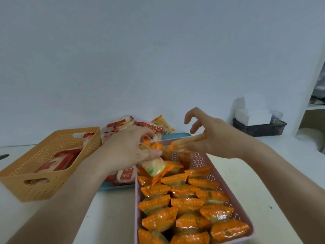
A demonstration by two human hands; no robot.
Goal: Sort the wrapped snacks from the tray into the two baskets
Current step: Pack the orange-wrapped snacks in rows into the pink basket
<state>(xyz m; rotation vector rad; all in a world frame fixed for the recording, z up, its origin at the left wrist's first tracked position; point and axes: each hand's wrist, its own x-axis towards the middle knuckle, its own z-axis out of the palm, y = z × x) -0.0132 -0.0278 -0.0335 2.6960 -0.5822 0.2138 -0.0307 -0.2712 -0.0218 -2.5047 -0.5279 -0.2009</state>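
Observation:
A blue tray point(175, 135) at the back holds red-wrapped snacks point(121, 125) and one orange-wrapped snack point(162, 124). An orange basket point(44, 189) on the left holds red-wrapped snacks. A pink basket point(233, 196) in front is filled with several orange-wrapped snacks point(186, 203). My left hand point(126, 148) grips an orange-wrapped snack point(154, 167) over the pink basket's far end. Beside it, my right hand point(211, 136) pinches another orange-wrapped snack point(189, 140) between thumb and fingers above the same end.
A dark bin point(260, 128) with white boxes stands at the back right near the wall. A white shelf unit point(314, 110) rises at the far right edge. The white table point(112, 212) shows between the baskets.

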